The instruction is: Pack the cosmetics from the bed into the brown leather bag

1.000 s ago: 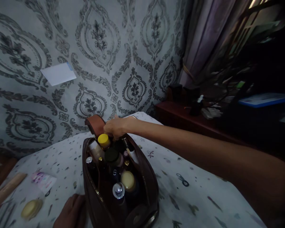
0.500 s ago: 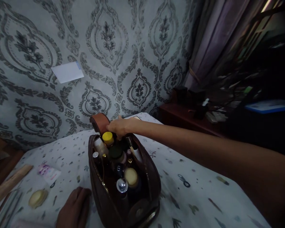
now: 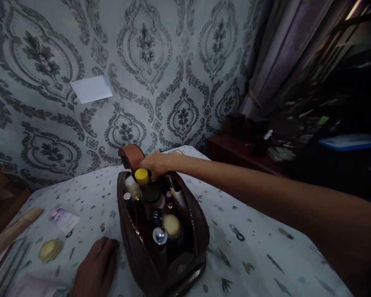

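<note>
A dark brown makeup bag [image 3: 128, 247] stands unzipped in front of me, full of cosmetics. In it are a yellow-capped container [image 3: 142, 176], a jar with a dark lid [image 3: 152, 192], a silver-capped bottle [image 3: 160, 236] and a round item with a cream-coloured top [image 3: 171, 225]. My right hand [image 3: 156, 163] is closed at the bag's far end, beside the tan strap [image 3: 132, 156]; its fingertips are partly hidden. Left of the bag, my left hand [image 3: 95, 266] rests on the patterned cloth with its fingers curled in, holding nothing visible.
On the patterned cloth [image 3: 250, 247] at left lie a pink-and-white tube [image 3: 64, 219], a round cream-coloured container [image 3: 50, 250] and a wooden strip [image 3: 14, 233]. Patterned wallpaper rises behind, with a white paper [image 3: 92, 89] on it. A reddish-brown surface [image 3: 235, 150] holds clutter at the right.
Both hands and the bag keep nearly the same places. The view has shifted slightly, and a pale pink thing shows more at the lower left.
</note>
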The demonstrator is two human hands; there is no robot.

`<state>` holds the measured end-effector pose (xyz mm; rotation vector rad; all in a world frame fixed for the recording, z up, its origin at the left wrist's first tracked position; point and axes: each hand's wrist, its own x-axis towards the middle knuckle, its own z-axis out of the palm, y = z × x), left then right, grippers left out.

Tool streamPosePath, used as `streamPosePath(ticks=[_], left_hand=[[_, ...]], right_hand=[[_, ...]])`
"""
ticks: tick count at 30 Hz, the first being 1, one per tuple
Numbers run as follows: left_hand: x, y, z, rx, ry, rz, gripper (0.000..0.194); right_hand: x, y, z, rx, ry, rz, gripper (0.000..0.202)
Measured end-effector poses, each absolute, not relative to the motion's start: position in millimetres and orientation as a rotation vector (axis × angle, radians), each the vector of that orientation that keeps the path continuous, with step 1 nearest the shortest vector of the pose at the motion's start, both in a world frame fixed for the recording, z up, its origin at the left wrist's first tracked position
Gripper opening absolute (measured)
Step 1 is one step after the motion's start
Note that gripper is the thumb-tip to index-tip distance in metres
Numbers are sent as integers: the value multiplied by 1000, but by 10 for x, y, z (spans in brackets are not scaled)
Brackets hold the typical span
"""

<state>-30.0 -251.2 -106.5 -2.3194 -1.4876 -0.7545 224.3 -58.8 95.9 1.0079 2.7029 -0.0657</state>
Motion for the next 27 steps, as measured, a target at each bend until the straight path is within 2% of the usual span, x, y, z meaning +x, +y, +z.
streamPosePath(ticks=[6, 12, 19, 27], left_hand=[[-365, -2505, -1126, -2323, -1517, -707, 23], [-410, -2502, -1110, -2409, -1502, -624, 25], [-394, -2506, -1111, -2339, -1481, -649, 25], [-393, -2509, -1150, -2304, -1518, -667, 24]], right_hand=[[2242, -537, 941, 971, 2704, -38, 47], [2252, -536, 962, 967, 2685, -86, 40], [2248, -559, 945, 1018, 2697, -49, 53], [2267, -529, 925, 974, 2708, -65, 50]])
